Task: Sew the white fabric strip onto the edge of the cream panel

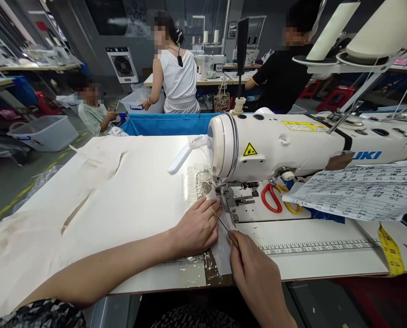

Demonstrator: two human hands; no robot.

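Note:
My left hand (196, 225) lies with its fingers stretched out and pressed down on a narrow piece of white fabric (223, 257), just before the presser foot area of a white sewing machine (268, 141). Closed around the handle of an awl (234, 238), my right hand (256, 273) is at the front of the table. The awl's thin metal shaft slants up and left, its tip over my left fingers. Part of the fabric is hidden under my left hand. The needle itself is too small to make out.
Cream fabric pieces (66, 205) cover the table's left side. Red-handled scissors (271, 198) lie under the machine arm, beside a handwritten sheet (357, 193). A yellow tape measure (390, 250) hangs over the front edge. A blue cloth bin (169, 124) and other people are beyond the table.

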